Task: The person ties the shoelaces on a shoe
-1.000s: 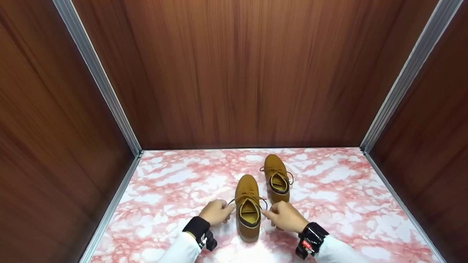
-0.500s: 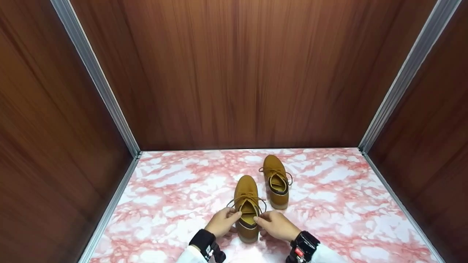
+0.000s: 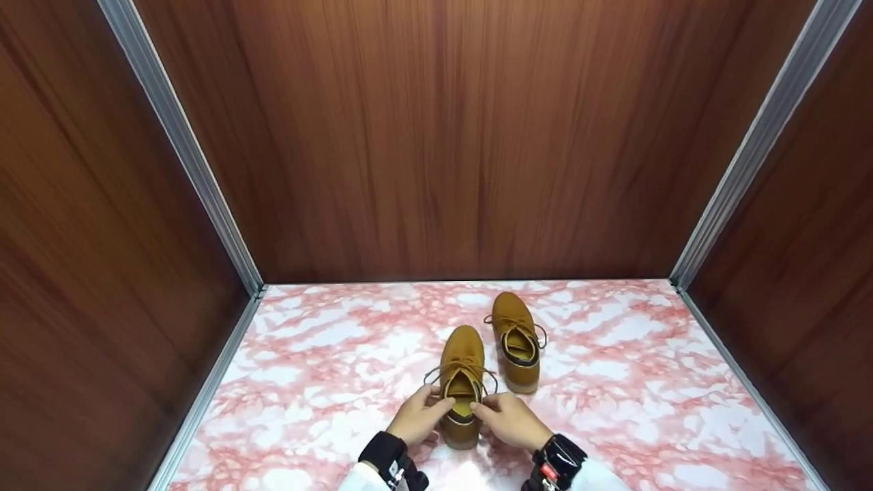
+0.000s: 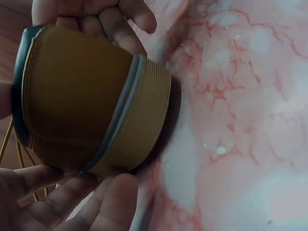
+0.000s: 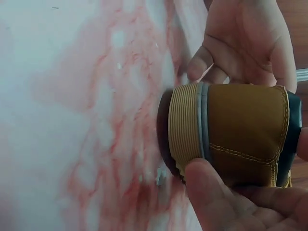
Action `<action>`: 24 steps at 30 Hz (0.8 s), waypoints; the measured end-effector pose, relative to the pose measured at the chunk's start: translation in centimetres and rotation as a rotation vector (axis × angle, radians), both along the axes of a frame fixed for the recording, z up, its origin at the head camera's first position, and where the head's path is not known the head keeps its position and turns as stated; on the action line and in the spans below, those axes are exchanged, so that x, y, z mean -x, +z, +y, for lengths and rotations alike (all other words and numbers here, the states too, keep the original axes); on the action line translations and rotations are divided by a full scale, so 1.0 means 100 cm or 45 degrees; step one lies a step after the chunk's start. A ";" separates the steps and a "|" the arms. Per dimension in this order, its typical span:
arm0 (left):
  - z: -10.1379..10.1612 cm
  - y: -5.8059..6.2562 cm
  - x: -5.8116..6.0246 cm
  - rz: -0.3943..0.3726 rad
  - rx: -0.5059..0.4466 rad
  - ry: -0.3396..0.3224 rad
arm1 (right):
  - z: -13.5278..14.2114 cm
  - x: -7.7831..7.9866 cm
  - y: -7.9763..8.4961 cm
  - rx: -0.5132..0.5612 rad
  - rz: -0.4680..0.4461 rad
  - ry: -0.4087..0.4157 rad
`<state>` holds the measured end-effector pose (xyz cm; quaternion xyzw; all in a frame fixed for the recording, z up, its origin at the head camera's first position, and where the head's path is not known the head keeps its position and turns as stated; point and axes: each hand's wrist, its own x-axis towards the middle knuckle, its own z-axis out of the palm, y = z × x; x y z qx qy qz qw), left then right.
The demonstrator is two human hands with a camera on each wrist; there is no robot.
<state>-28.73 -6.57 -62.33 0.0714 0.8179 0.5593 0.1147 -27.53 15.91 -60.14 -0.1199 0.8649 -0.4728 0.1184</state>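
Observation:
A tan lace-up shoe stands on the pink-and-white marbled surface, toe pointing away, with its laces lying out to both sides. My left hand grips the left side of its collar, thumb over the rim and fingers along the outer side. On the opposite side my right hand holds the collar in the same way. Both wrist views show the shoe's heel between the hands, with its ribbed sole edge low near the surface. Farther back and to the right stands the matching shoe, untouched.
Brown wood-grain panels rise at the back and on both sides. Grey metal corner posts join them. The marbled surface stretches out on either side of the shoes.
Both hands have come inward from beside the lace ends to the shoe's collar and now hold it from both sides. The shoe has barely moved; the other shoe stays put.

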 end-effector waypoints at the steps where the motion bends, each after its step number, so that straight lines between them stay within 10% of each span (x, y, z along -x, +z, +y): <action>1: 0.001 0.001 0.001 0.008 -0.008 0.007 | -0.001 0.002 0.001 -0.016 0.016 -0.006; 24: 0.023 0.013 0.049 0.172 0.068 0.339 | -0.030 0.051 0.008 -0.075 0.210 -0.263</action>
